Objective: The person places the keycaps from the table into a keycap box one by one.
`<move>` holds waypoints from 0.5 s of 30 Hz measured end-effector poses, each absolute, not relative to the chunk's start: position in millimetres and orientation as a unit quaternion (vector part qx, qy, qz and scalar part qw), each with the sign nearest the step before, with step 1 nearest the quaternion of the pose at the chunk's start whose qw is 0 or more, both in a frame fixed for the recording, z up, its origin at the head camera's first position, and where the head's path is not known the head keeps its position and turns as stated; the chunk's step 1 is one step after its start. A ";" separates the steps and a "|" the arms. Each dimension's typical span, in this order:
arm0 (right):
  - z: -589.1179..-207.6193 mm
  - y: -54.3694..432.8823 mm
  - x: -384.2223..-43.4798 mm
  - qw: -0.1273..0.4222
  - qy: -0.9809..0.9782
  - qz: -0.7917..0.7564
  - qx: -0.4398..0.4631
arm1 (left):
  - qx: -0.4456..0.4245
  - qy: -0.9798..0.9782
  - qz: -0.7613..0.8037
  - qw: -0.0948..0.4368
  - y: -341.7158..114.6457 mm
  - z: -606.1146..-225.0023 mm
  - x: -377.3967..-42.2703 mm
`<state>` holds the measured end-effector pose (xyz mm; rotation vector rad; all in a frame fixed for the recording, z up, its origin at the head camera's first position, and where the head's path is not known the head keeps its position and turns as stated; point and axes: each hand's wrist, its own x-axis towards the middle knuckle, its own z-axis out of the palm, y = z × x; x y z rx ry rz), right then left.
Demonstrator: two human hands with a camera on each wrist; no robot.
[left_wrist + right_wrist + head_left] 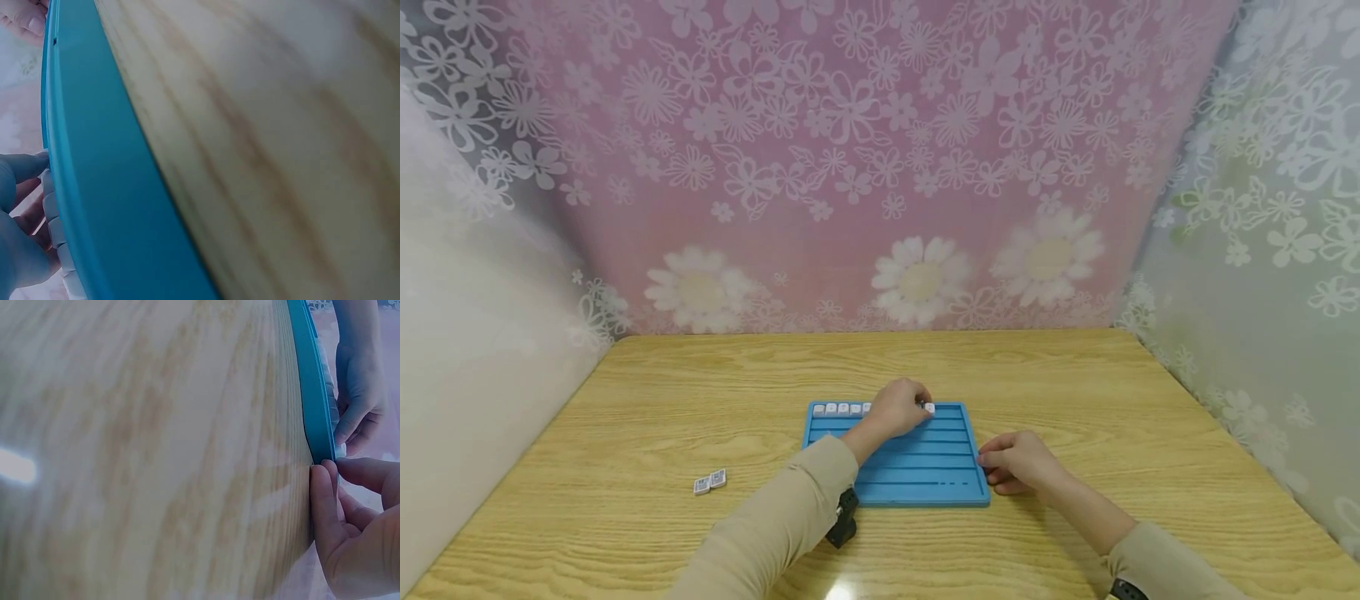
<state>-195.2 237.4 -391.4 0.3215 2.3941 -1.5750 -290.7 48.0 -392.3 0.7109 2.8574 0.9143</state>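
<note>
A blue ridged tray [917, 460] lies flat on the wooden table. Along its far groove stands a row of small white tiles [843, 410], partly hidden behind my left hand [898, 407]. That hand reaches over the tray and pinches a white tile [929, 409] at the right end of the row. My right hand [1021, 461] grips the tray's right edge, its thumb at the rim and the other fingers lower on the outer side. In the right wrist view, the fingertips [328, 466] of the right hand touch the tray's corner.
Two white tiles with dark markings [710, 482] lie side by side on the table [647, 425], left of the tray. A flowered pink curtain [850, 167] hangs behind the table, with pale flowered sheets at both sides.
</note>
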 end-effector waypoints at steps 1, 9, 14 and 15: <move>-391.7 237.5 -195.3 0.128 0.823 -0.543 0.111 | 0.232 0.926 0.297 0.028 48.0 -393.0 -291.1; -391.8 237.6 -195.0 0.127 0.824 -0.542 0.108 | 0.227 0.929 0.291 0.026 49.5 -395.6 -292.7; -392.2 237.9 -195.3 0.127 0.826 -0.539 0.107 | 0.217 0.930 0.294 0.033 50.1 -396.3 -293.8; -392.2 237.9 -195.3 0.127 0.826 -0.539 0.107 | 0.216 0.930 0.294 0.033 50.1 -396.4 -294.0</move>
